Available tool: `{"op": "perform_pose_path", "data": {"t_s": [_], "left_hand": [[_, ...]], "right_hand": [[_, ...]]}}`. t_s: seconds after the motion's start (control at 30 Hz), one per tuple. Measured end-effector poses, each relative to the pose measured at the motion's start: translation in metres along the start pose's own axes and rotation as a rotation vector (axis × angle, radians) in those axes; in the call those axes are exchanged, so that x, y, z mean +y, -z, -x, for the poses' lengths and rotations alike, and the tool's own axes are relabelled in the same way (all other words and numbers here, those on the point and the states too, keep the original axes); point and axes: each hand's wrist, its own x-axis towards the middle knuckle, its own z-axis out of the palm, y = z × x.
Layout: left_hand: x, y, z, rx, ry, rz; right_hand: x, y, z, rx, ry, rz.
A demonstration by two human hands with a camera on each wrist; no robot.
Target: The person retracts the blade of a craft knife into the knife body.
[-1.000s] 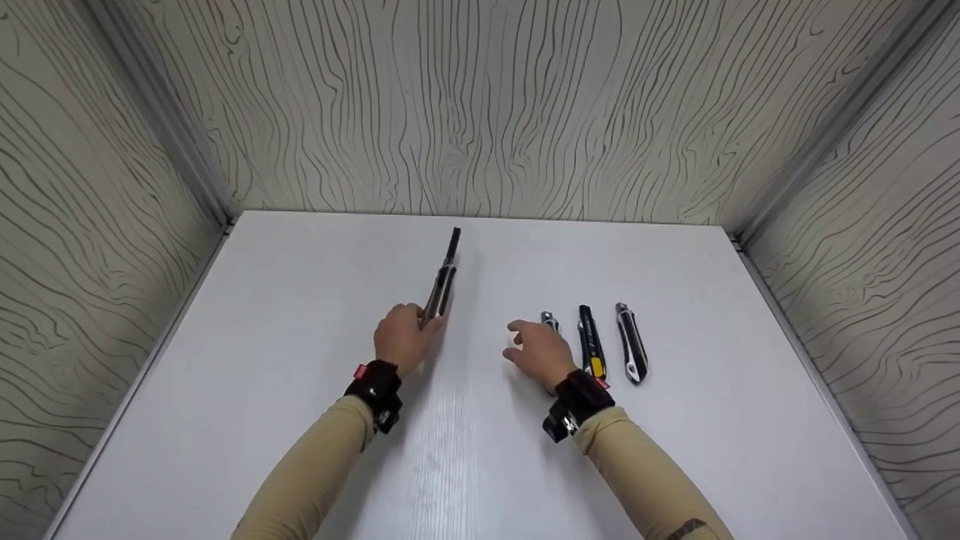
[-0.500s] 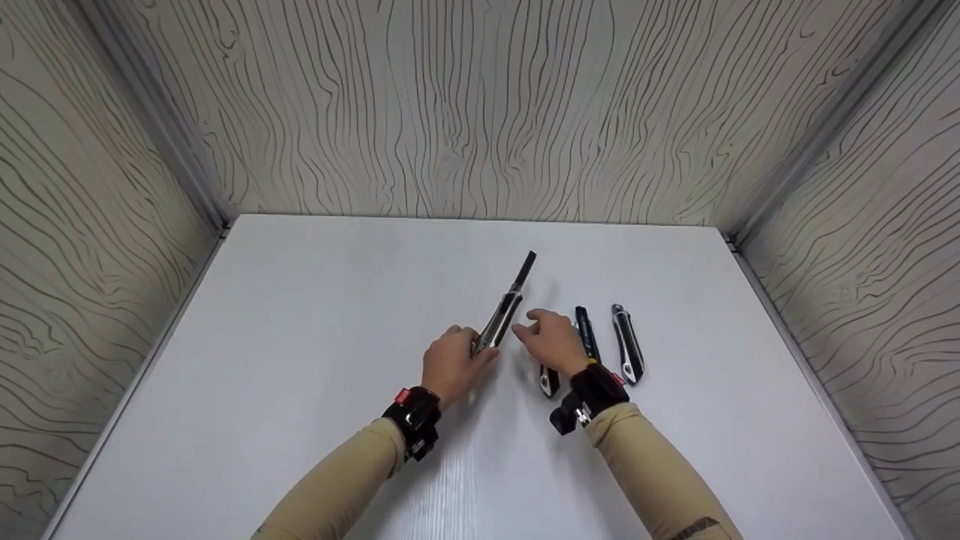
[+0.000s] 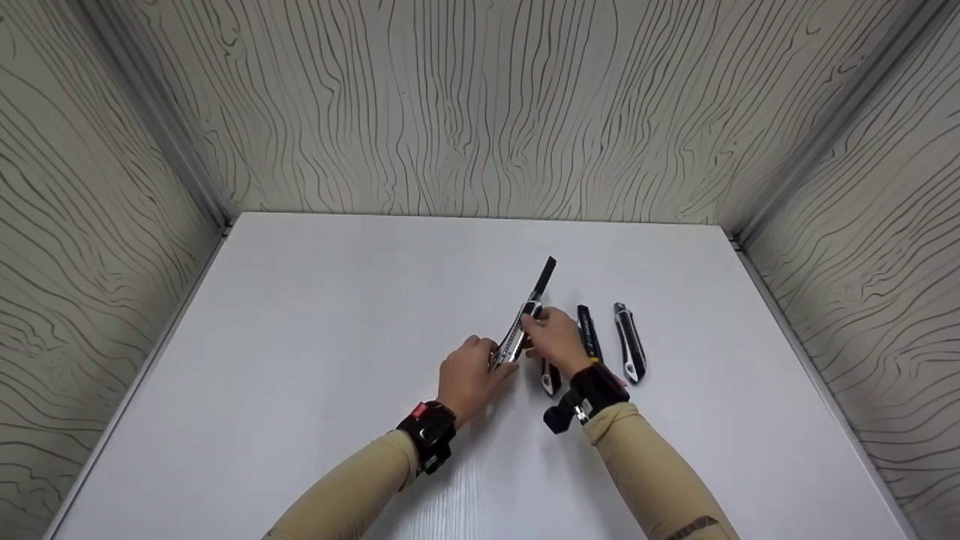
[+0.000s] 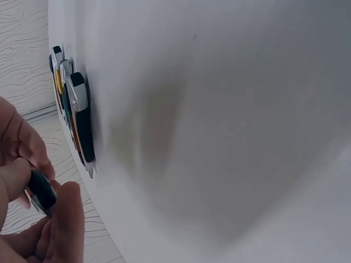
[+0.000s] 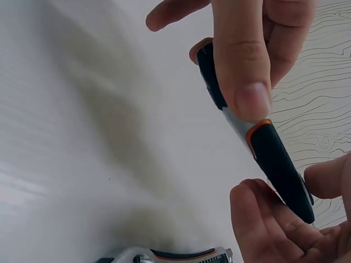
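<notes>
A utility knife (image 3: 513, 342) with a silver-and-black handle is held tilted above the table, its long dark blade (image 3: 546, 276) extended toward the far right. My left hand (image 3: 466, 379) grips the rear end of the handle; in the right wrist view its thumb (image 5: 249, 71) lies along the knife. Near the blade end, my right hand (image 3: 556, 341) pinches the handle between thumb and fingers, also visible around the knife in the right wrist view. Under the right hand lies another utility knife (image 3: 551, 379), partly hidden by it.
Right of it lie a dark utility knife (image 3: 589, 334) with a yellow part, partly covered by the right wrist, and a silver-and-black one (image 3: 630, 343). They rest on a white table (image 3: 322, 315), bounded by wood-grain patterned panels (image 3: 450, 112).
My left hand has carried the knife rightward and a little toward me. My right hand has shifted slightly right and now pinches the knife's front, which it did not touch before.
</notes>
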Motion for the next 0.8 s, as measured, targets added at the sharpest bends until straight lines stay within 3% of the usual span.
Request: {"op": "perform_pose_path", "data": {"t_s": [0.27,0.43,0.7,0.8], "left_hand": [[0.001,-0.003,0.005,0.027,0.028,0.020],[0.001,-0.003,0.009,0.003,0.074,0.071],[-0.007,-0.004,0.015,-0.091,0.116,0.207],[-0.013,-0.004,0.016,-0.155,0.138,0.334]], "right_hand": [[0.003,-0.007,-0.004,0.007,-0.033,-0.122],[0.005,-0.010,-0.005,-0.034,-0.051,-0.173],[0.006,-0.013,-0.004,-0.080,-0.016,-0.114],[0.006,-0.015,-0.005,-0.102,0.002,-0.087]]}}
